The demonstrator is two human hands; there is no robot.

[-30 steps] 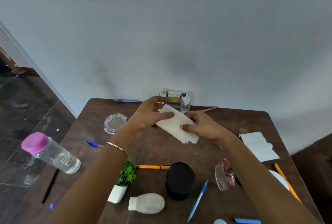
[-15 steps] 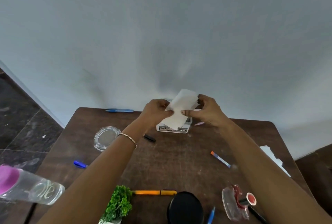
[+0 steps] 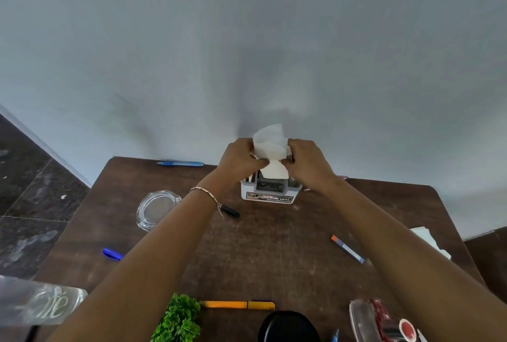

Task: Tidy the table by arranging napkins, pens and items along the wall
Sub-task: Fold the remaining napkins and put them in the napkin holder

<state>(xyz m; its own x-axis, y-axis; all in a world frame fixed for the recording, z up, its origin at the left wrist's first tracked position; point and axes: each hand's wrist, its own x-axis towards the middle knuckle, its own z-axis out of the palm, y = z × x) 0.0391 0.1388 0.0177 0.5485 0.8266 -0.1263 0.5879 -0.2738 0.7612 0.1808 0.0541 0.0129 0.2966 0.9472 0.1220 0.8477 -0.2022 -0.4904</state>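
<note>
The left hand point(image 3: 241, 159) and the right hand point(image 3: 308, 162) are both pinched shut on the napkins point(image 3: 270, 147), 1 on each side, thumbs and fingertips pressing the white stack together at its waist. A second ago the same stack lay flat between the hands, low over the middle of the table; half a second ago it was tilted up in front of the holder. Now it stands upright, bunched and slightly crumpled at the top, with its lower edge going down into the centre slot of the grey holder point(image 3: 270, 191) that sits against the wall point(image 3: 247, 40). That suggests the napkin part of the tidying is close to done for this stack: it looks partly seated, not yet released, though how deep it sits is hidden by the hands.

Both forearms reach forward and converge over the holder, wrists bent down a little, knuckles toward the camera. A thin bracelet point(image 3: 205, 193) hangs at the left wrist.

Outward from there, much is unsorted. A black pen cap or marker point(image 3: 230, 211) lies just in front of the holder, a glass ashtray point(image 3: 156, 208) to its left, and a blue pen point(image 3: 179, 163) already lies along the wall. Nearer the camera are a short blue pen point(image 3: 111, 254), an orange-tipped pen point(image 3: 347, 249), a yellow-orange marker point(image 3: 237, 305), a small green plant point(image 3: 178, 319) and a second pile of loose napkins point(image 3: 424, 236) at the table's point(image 3: 274, 245) right edge.
</note>
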